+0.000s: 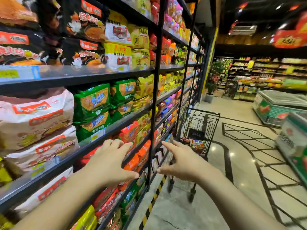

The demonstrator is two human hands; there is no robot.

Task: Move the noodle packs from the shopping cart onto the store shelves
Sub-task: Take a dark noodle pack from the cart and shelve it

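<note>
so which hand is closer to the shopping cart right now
Right. The right hand reaches out open just short of the shopping cart, which stands ahead beside the shelves. The left hand is open further left, in front of the orange noodle packs.

Both hands reach forward with fingers spread and hold nothing: the left hand in front of the store shelves, before red and orange noodle packs, the right hand just right of a black shelf upright. Beyond the right hand a black shopping cart stands beside the shelving, with a few packs in its basket. Chest freezers stand across the aisle.
</note>
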